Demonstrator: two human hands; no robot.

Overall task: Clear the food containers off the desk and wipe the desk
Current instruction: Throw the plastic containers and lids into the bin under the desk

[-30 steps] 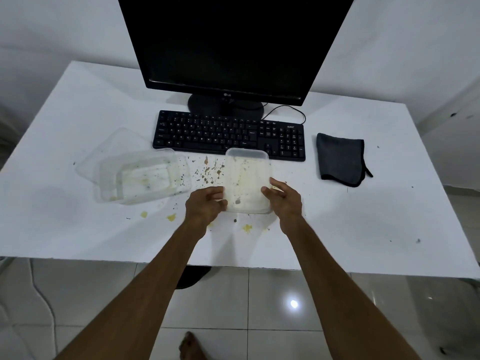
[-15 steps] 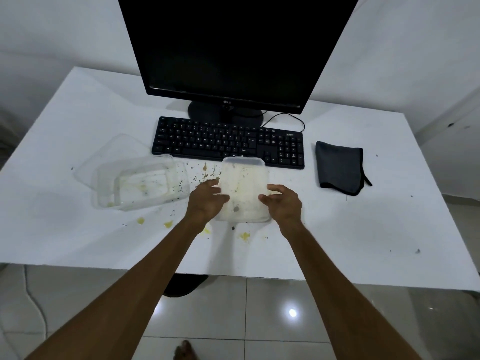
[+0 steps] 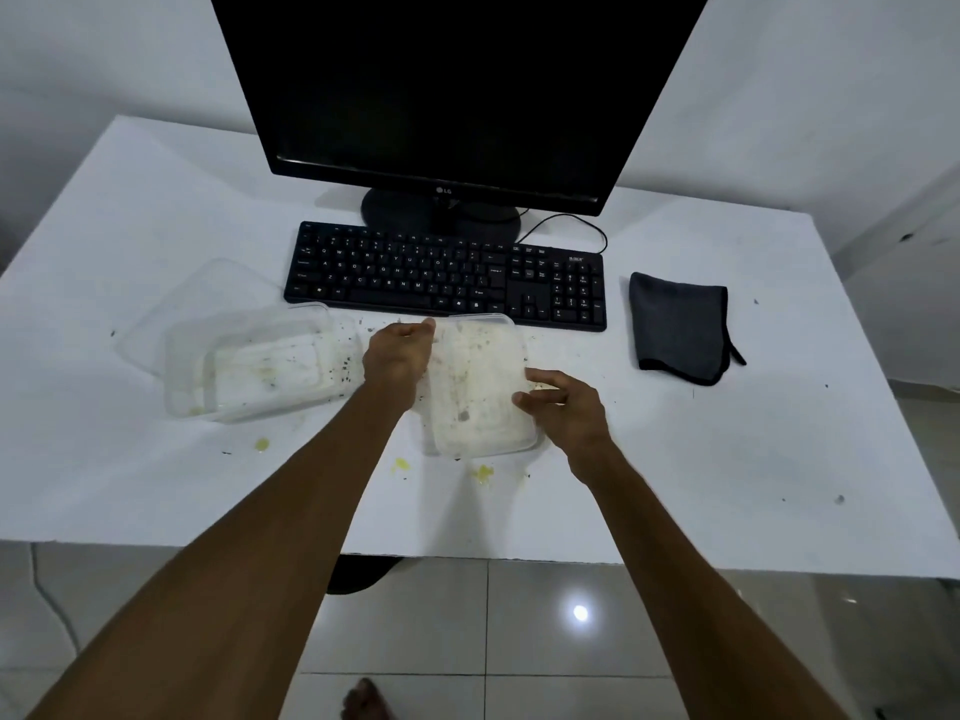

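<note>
A clear, food-stained plastic container (image 3: 478, 387) is tilted up in front of the keyboard. My left hand (image 3: 397, 358) grips its left edge and my right hand (image 3: 563, 407) holds its right edge with curled fingers. A second dirty clear container (image 3: 260, 363) rests on the white desk (image 3: 130, 491) to the left, sitting partly on a clear lid (image 3: 208, 291). A folded dark grey cloth (image 3: 678, 324) lies on the desk to the right. Yellow food spots (image 3: 483, 472) and dark crumbs dot the desk near the front.
A black keyboard (image 3: 447, 275) lies just behind the containers, with a black monitor (image 3: 447, 90) on its stand behind that. The desk's front edge runs across the lower view, with tiled floor below.
Both hands have lifted and tilted the middle container, turning it slightly. My left hand slid further up its left edge. The other container and the cloth have not moved.
</note>
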